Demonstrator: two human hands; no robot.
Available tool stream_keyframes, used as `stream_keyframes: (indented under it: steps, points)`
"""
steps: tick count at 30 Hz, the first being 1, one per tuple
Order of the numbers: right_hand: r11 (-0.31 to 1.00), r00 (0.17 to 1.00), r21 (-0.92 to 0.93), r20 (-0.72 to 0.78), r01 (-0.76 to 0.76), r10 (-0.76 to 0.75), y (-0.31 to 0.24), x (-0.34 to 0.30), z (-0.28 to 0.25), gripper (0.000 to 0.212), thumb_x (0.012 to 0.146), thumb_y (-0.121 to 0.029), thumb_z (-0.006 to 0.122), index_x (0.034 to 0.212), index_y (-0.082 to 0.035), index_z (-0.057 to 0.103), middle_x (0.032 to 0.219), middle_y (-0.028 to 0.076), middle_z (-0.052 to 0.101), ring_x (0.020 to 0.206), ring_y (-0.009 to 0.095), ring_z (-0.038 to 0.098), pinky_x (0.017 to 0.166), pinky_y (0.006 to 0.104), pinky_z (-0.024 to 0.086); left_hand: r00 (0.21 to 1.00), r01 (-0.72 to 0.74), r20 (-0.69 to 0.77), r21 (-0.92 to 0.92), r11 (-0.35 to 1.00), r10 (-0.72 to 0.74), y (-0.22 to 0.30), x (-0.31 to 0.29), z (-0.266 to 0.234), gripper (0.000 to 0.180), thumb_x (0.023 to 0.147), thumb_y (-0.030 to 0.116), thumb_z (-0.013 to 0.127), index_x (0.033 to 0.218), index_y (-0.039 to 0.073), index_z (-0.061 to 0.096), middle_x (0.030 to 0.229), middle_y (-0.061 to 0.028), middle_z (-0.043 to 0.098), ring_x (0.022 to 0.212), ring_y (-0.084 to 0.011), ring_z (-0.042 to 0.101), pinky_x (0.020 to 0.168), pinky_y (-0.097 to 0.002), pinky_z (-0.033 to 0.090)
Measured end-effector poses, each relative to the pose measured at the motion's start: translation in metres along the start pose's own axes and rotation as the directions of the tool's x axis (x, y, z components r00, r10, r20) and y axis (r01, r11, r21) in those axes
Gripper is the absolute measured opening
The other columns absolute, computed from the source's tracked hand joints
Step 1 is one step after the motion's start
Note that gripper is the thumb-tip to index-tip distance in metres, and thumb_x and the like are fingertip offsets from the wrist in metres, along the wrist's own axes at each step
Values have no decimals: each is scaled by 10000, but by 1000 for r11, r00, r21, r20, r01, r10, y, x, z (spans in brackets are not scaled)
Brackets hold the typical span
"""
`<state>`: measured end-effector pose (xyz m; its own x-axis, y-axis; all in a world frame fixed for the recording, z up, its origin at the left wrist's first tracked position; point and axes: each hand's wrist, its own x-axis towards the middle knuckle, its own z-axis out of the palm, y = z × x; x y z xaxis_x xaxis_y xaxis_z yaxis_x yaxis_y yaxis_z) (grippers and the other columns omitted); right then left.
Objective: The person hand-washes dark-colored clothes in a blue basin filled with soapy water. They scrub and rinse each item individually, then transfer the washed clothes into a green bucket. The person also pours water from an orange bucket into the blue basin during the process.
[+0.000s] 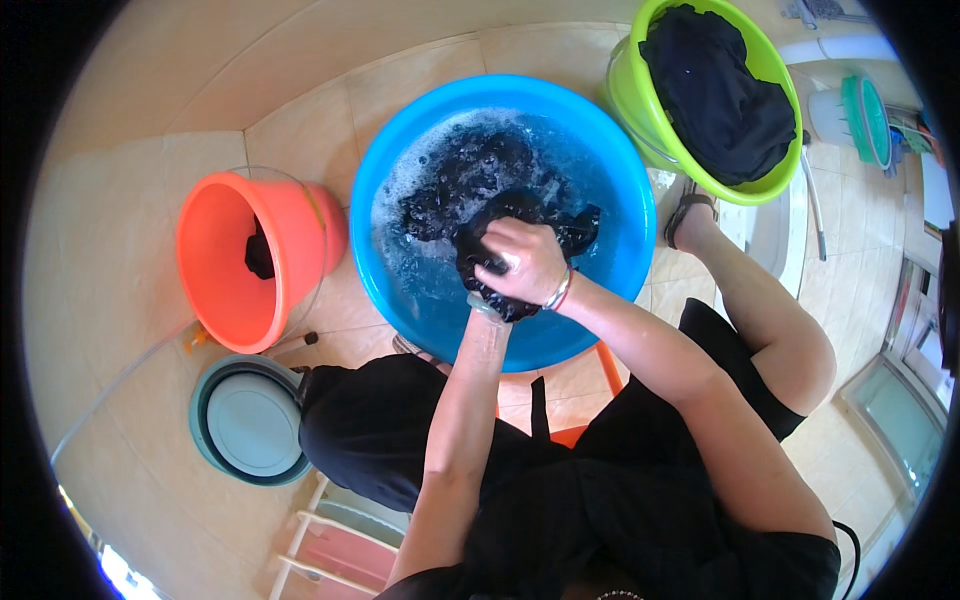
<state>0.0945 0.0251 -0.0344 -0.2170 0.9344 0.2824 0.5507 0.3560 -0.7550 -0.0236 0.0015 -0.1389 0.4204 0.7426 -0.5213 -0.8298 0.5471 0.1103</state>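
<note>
Black wet cloth [490, 240] is bunched up over soapy water in a large blue basin [640, 230]. My right hand [527, 258] is closed on the top of the bunch, a silvery bangle round its wrist. Into the near side of the same cloth goes my left hand [487, 305], with only its wrist and a pale bracelet showing. Cloth and the right hand hide its fingers. More dark fabric [480, 165] floats among suds in the far half of the basin.
A lime-green bucket [640, 100] heaped with black clothes [715, 95] stands far right. On the left, an orange-red bucket [225, 290] holds a small dark cloth [260, 252]. Closer to me are a grey-green basin [250, 425] and a rack [340, 545]. My legs flank the blue basin.
</note>
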Motion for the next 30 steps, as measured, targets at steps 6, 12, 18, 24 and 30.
stream_keyframes:
  steps: [6, 12, 18, 24, 30]
  points:
    - [864, 926, -339, -183, -374, 329, 82, -34, -22, 264, 780, -317, 674, 847, -62, 655, 825, 101, 647, 718, 311, 649, 604, 404, 532, 890, -5, -429, 327, 945, 153, 7, -26, 59, 387, 888, 80, 543, 1273, 32, 534, 1154, -99, 635, 980, -234, 640, 894, -372, 524]
    - [602, 625, -175, -140, -779, 768, 96, -46, -40, 519, 862, -515, 618, 1085, -48, 588, 952, 222, 667, 900, 416, 631, 765, 465, 503, 816, -89, -317, 757, 648, 483, 34, -28, 42, 644, 794, 110, 779, 1361, 87, 475, 1101, -77, 649, 924, -168, 629, 824, -287, 504]
    - [21, 252, 605, 300, -796, 920, 144, -50, -62, 445, 956, -415, 519, 996, 2, 669, 877, 63, 672, 754, 146, 610, 680, 296, 482, 681, 171, 184, 902, -397, 709, 62, -36, 23, 472, 805, 109, 712, 1255, 177, 586, 960, -138, 643, 820, -225, 606, 723, -324, 505]
    - [-108, 458, 691, 579, -714, 675, 50, -11, -40, 321, 929, -209, 535, 1146, 13, 620, 1060, 107, 652, 793, 168, 636, 717, 276, 528, 933, -10, -134, 918, 396, 334, 17, -44, 60, 475, 807, 213, 729, 1235, 109, 550, 1108, -79, 598, 1012, -170, 570, 852, -300, 456]
    - [607, 710, 368, 371, -704, 599, 66, -28, -29, 476, 785, 37, 510, 1240, -75, 598, 1232, 171, 606, 1080, 311, 617, 943, 350, 497, 872, 35, -387, 659, 751, 299, 38, -71, 70, 364, 795, 116, 710, 1130, 7, 618, 1083, -66, 662, 943, -152, 632, 845, -263, 491]
